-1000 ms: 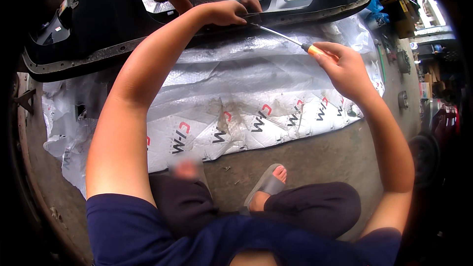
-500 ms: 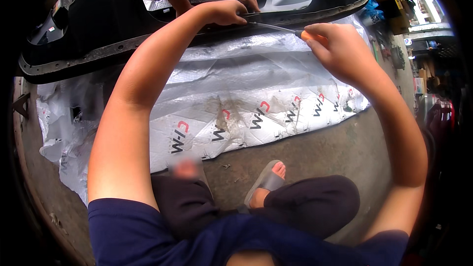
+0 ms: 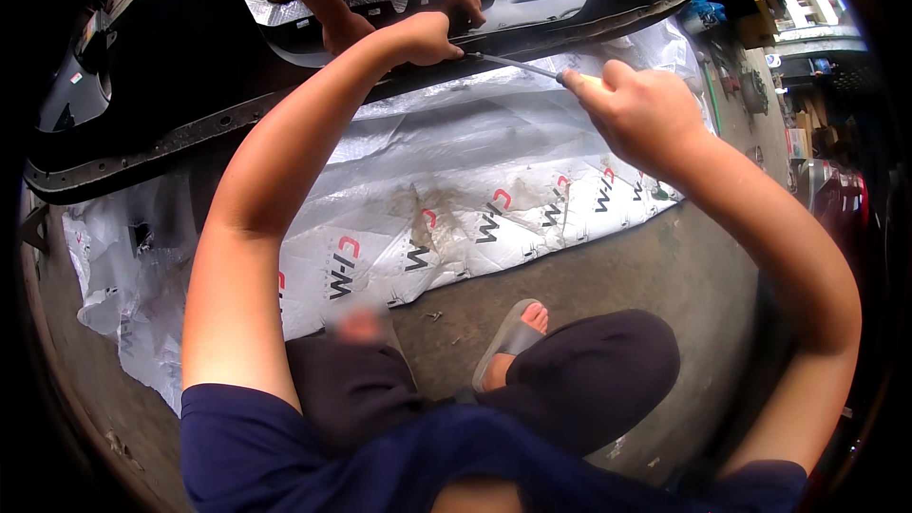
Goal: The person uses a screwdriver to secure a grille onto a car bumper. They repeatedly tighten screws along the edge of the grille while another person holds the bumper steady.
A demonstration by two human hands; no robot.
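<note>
1 screwdriver [image 3: 549, 72] gripped in R hand [image 3: 648, 114]; L hand [image 3: 424, 38] at blk bumper [image 3: 185, 52] edge, hold unclear

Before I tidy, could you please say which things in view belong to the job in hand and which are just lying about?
In use:
screwdriver in the right hand
black panel by the left hand
silver sheet beneath it

Apparently lying about:
blue plastic, upper right
small debris on the floor

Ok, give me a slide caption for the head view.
Right hand points a screwdriver toward the black panel near the left hand, co-worker's hands beyond.
</note>
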